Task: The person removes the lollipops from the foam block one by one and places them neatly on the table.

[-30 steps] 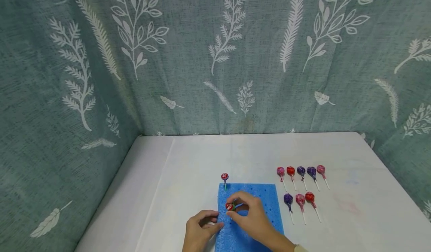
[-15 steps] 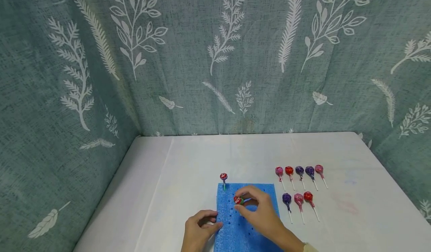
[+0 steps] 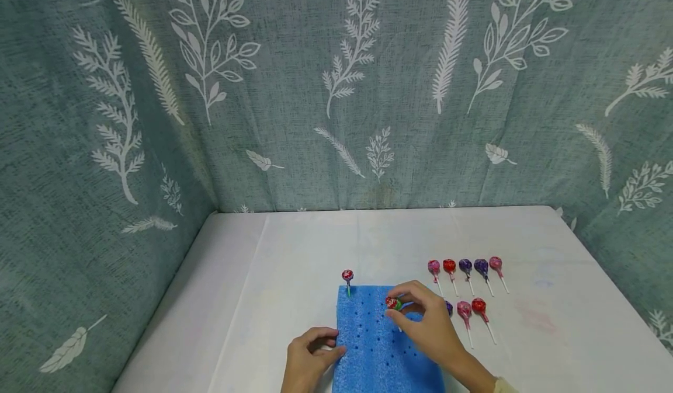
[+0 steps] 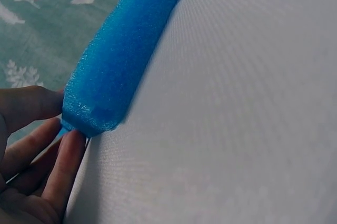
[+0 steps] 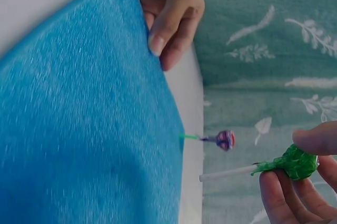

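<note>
A blue foam slab dotted with small dark holes lies on the table. My left hand grips its left edge, the thumb and a finger on either side of that edge in the left wrist view. Above the slab's right part, my right hand pinches a lollipop by its wrapped head. The wrapper looks red and green, and the white stick is apart from the foam. Another lollipop, red and purple with a green stick, stands upright at the far left corner.
Right of the slab lie several lollipops in two rows; a red one is in the far row, a pink one in the near row. My right hand partly hides a purple one. A patterned green curtain hangs behind the white table.
My right hand has carried the held lollipop rightward and slightly away, from the slab's left part to its right part. My left hand stays at the slab's left edge.
</note>
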### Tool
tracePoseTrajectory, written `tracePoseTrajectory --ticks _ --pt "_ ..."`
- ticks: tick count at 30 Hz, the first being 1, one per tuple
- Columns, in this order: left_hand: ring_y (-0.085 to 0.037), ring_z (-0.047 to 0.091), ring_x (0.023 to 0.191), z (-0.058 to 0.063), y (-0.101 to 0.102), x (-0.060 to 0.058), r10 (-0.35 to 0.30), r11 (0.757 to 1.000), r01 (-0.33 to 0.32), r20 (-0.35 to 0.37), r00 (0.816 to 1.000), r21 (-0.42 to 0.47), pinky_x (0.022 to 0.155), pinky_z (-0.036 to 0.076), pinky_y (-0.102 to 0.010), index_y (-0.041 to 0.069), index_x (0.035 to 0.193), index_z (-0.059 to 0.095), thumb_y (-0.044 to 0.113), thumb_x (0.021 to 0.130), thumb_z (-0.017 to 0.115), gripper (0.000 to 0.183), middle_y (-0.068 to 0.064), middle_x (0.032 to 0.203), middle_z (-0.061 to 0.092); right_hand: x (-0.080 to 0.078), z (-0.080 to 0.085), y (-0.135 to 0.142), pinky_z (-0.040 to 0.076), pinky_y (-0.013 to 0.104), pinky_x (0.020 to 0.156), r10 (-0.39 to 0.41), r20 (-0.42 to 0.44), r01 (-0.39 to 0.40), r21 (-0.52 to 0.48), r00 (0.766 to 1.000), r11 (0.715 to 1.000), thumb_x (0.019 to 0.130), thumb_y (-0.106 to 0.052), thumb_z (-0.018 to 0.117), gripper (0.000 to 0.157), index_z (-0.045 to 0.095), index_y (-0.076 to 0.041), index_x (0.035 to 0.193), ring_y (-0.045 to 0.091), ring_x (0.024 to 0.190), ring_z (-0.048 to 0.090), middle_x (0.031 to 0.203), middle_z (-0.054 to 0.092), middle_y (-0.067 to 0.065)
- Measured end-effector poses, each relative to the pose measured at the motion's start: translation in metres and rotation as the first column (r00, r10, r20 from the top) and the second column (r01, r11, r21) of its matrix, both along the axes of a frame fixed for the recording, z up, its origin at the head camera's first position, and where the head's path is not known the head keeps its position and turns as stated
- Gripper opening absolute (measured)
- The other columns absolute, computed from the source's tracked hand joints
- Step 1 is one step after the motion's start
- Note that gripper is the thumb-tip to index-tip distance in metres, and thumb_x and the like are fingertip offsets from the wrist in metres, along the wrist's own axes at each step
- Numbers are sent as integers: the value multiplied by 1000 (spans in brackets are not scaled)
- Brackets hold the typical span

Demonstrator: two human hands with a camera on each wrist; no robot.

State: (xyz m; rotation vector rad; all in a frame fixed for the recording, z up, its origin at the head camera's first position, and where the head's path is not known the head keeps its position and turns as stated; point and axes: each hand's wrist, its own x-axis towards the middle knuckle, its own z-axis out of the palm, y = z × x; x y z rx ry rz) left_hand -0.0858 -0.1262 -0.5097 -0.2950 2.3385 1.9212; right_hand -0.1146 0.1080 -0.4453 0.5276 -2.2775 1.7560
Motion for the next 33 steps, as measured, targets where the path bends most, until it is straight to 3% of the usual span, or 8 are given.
tracePoseTrajectory --ticks 5,17,33 --pt "-20 62 72 0 -1 -1 -5 1000 5 -4 1000 -1 63 54 -25 1 99 69 4 68 83 34 -8 85 64 -2 1 11 56 27 70 -35 -6 35 16 999 999 79 -3 75 27 64 -13 102 17 82 64 98 63 0" --pt "-19 62 71 -1 0 -1 7 1000 -7 5 1000 -24 62 53 -25 2 100 70 5 68 83 35 -7 86 64 -4 4 35 55 27 73 -179 84 170 107 980 980 79 -7 77 26 66 -14 101 12 85 64 99 63 -2" --pt "-19 62 74 -1 1 0 12 1000 -12 8 1000 -11 62 53 -25 1 99 70 5 68 83 34 -8 86 65 -5 -1 62 55 21 69 -229 11 225 131 973 965 77 -1 76 29 65 -9 102 9 83 64 103 63 1"
